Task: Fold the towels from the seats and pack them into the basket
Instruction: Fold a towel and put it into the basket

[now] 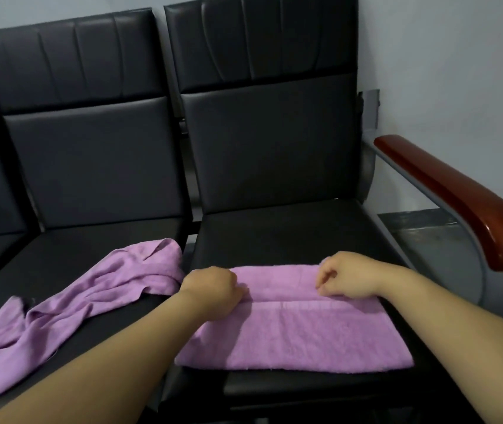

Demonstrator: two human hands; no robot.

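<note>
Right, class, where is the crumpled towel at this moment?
In the head view, the crumpled towel lies on the left seat, just left of the left hand and the folded towel.

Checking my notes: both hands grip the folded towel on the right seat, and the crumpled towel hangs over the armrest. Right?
No: the head view shows the crumpled towel lying on the left seat, not over the armrest. The left hand and right hand do grip the folded towel.
</note>
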